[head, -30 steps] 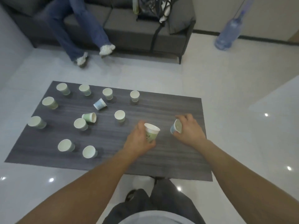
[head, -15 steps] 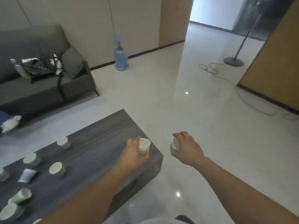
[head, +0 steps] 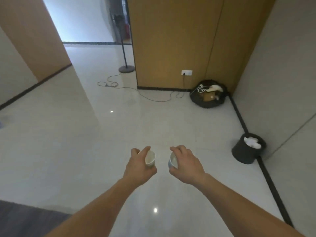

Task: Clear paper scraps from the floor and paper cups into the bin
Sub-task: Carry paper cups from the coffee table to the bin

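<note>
Left hand [head: 139, 166] grips white cup [head: 150, 159], right hand [head: 185, 164] grips second cup [head: 172, 160]; both well left of bin [head: 246, 151].

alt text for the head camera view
The left hand grips a white paper cup and the right hand grips a second cup above a glossy pale floor. A dark bin holding white scraps stands ahead to the right by the wall.

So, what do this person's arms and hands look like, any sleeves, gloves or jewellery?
Left hand and right hand are bare: no gloves, rings, watch or bands visible. Left forearm and right forearm are uncovered to the frame edge; no sleeve shows.
</note>
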A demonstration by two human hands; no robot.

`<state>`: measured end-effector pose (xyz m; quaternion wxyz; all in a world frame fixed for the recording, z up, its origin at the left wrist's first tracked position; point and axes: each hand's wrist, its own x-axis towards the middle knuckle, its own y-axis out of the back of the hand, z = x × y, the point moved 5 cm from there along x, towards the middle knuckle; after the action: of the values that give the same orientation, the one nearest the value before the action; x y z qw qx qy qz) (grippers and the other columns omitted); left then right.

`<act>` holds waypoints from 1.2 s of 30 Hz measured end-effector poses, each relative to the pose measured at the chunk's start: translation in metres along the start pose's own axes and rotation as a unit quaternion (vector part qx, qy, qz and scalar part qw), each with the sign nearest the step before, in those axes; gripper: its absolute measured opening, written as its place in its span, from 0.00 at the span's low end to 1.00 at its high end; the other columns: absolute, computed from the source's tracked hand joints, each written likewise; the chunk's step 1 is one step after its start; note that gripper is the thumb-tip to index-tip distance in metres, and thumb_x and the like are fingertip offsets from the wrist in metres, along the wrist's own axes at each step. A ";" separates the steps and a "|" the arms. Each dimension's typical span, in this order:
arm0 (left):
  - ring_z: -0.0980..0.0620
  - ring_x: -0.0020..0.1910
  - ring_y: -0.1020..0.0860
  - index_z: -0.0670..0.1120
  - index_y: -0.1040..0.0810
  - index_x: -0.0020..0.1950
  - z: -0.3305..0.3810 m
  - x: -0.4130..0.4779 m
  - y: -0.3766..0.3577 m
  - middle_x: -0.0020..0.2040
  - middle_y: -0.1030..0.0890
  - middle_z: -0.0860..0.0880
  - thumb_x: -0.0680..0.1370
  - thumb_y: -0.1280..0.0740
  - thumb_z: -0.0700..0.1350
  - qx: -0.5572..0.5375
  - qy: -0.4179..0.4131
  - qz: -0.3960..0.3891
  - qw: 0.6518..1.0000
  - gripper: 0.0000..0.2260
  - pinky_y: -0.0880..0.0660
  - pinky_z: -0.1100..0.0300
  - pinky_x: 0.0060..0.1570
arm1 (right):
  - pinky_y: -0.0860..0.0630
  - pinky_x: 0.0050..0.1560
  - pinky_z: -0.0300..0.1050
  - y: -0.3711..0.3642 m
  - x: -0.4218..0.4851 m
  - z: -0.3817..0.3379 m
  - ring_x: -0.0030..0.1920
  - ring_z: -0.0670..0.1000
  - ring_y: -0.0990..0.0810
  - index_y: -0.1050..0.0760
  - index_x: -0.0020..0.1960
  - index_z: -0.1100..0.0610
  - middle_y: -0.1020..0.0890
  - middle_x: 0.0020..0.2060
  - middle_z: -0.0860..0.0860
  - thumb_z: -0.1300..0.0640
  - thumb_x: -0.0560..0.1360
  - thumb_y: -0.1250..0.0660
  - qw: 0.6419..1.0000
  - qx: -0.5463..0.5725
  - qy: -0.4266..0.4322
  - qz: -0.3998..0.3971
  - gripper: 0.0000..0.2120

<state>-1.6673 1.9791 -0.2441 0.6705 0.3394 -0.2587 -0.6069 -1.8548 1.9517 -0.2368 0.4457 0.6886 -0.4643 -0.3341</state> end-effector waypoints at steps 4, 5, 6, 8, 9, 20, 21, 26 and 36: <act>0.50 0.48 0.26 0.57 0.38 0.72 0.076 0.047 -0.063 0.56 0.40 0.54 0.67 0.30 0.56 0.020 -0.067 -0.067 0.995 0.35 0.25 0.55 0.54 | 0.28 0.59 0.48 0.029 -0.013 0.091 0.66 0.54 0.33 0.42 0.75 0.49 0.37 0.69 0.48 0.45 0.72 0.35 0.994 0.021 -0.097 0.038 0.34; 0.50 0.49 0.26 0.57 0.39 0.72 0.094 0.056 -0.079 0.57 0.40 0.54 0.67 0.30 0.56 0.022 -0.087 -0.082 0.993 0.36 0.25 0.55 0.54 | 0.28 0.59 0.48 0.033 -0.016 0.111 0.66 0.54 0.33 0.41 0.75 0.49 0.37 0.69 0.48 0.45 0.72 0.35 0.992 0.024 -0.116 0.042 0.34; 0.50 0.49 0.26 0.57 0.39 0.72 0.113 0.066 -0.097 0.58 0.39 0.54 0.66 0.31 0.57 0.021 -0.107 -0.099 0.989 0.36 0.24 0.55 0.54 | 0.28 0.59 0.48 0.037 -0.019 0.132 0.66 0.54 0.33 0.42 0.75 0.49 0.37 0.69 0.48 0.45 0.72 0.35 0.989 0.026 -0.137 0.047 0.34; 0.50 0.52 0.25 0.56 0.39 0.73 0.147 0.088 -0.131 0.60 0.38 0.53 0.67 0.32 0.58 0.023 -0.136 -0.132 0.982 0.36 0.24 0.54 0.55 | 0.28 0.58 0.47 0.047 -0.020 0.173 0.65 0.53 0.34 0.42 0.75 0.49 0.37 0.69 0.48 0.46 0.72 0.35 0.982 0.033 -0.178 0.057 0.34; 0.49 0.53 0.25 0.55 0.39 0.73 0.163 0.100 -0.149 0.60 0.38 0.53 0.67 0.32 0.58 0.026 -0.150 -0.147 0.977 0.36 0.24 0.54 0.55 | 0.28 0.58 0.47 0.054 -0.020 0.194 0.65 0.53 0.33 0.43 0.75 0.49 0.37 0.69 0.48 0.46 0.72 0.35 0.978 0.033 -0.198 0.062 0.34; 0.47 0.59 0.28 0.52 0.40 0.73 0.328 0.260 -0.317 0.68 0.37 0.50 0.70 0.30 0.54 0.042 -0.275 -0.237 0.931 0.35 0.26 0.55 0.56 | 0.30 0.61 0.45 0.128 0.017 0.403 0.67 0.54 0.35 0.45 0.77 0.50 0.38 0.71 0.48 0.46 0.73 0.37 0.925 0.005 -0.371 0.078 0.35; 0.47 0.60 0.28 0.52 0.41 0.74 0.341 0.272 -0.327 0.68 0.38 0.50 0.71 0.30 0.53 0.043 -0.283 -0.246 0.926 0.34 0.26 0.54 0.57 | 0.31 0.62 0.45 0.133 0.019 0.418 0.67 0.54 0.35 0.45 0.77 0.50 0.38 0.71 0.48 0.46 0.73 0.37 0.920 0.006 -0.384 0.078 0.35; 0.47 0.60 0.29 0.52 0.41 0.74 0.398 0.320 -0.373 0.68 0.38 0.50 0.72 0.31 0.53 0.043 -0.313 -0.269 0.910 0.33 0.26 0.55 0.56 | 0.31 0.63 0.45 0.149 0.037 0.487 0.66 0.54 0.34 0.44 0.76 0.50 0.37 0.70 0.49 0.46 0.74 0.37 0.903 0.019 -0.422 0.079 0.34; 0.47 0.62 0.30 0.52 0.41 0.74 0.502 0.430 -0.481 0.69 0.38 0.50 0.73 0.30 0.52 0.047 -0.293 -0.268 0.916 0.33 0.28 0.55 0.61 | 0.31 0.64 0.44 0.195 0.128 0.675 0.67 0.54 0.35 0.43 0.76 0.52 0.37 0.71 0.50 0.47 0.74 0.35 0.915 0.038 -0.394 0.078 0.34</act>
<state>-2.2998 1.4673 -0.3230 0.3598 0.2336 -0.3709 -0.8237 -2.4671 1.5937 -0.3183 0.2249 0.4786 -0.6669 -0.5250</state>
